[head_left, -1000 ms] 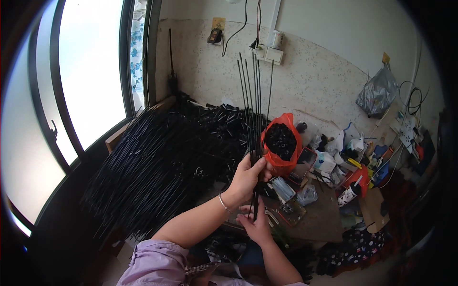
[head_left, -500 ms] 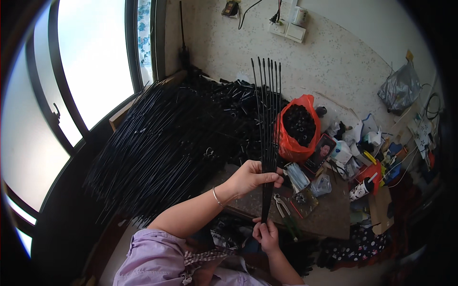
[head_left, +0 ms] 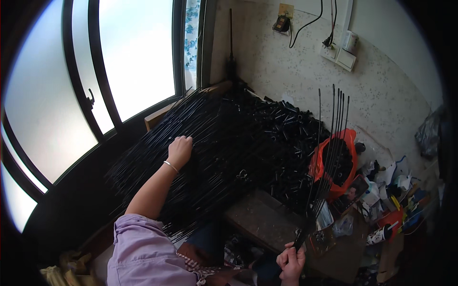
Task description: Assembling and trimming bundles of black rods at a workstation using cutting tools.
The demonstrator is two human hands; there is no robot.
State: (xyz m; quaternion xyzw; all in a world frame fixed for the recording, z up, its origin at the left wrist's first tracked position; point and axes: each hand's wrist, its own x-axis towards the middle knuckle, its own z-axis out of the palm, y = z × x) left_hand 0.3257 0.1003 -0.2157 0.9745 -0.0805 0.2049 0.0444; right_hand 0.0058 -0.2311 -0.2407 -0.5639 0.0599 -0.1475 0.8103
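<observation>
My right hand [head_left: 292, 262], at the lower right of centre, is closed round the bottom end of a fanned bundle of thin black rods [head_left: 322, 190]. They resemble umbrella ribs, spread apart at the top with small rounded tips. Stretched out to the left, my left hand [head_left: 180, 151] rests on a big heap of similar loose black rods [head_left: 157, 176]. Its fingers are curled down into the heap, and whatever they grip is hidden.
Short black tubes [head_left: 291, 124] lie piled behind the rods. A red plastic bag [head_left: 350, 143] of black parts stands right, behind the bundle. Clutter and a patterned cup [head_left: 379, 235] crowd the right side of the brown tabletop [head_left: 260, 219]. The window [head_left: 136, 57] is at left.
My left hand has let go of the bundle and moved left onto the rod heap. The right hand keeps the bundle, now lower and further right in view. The view has shifted left.
</observation>
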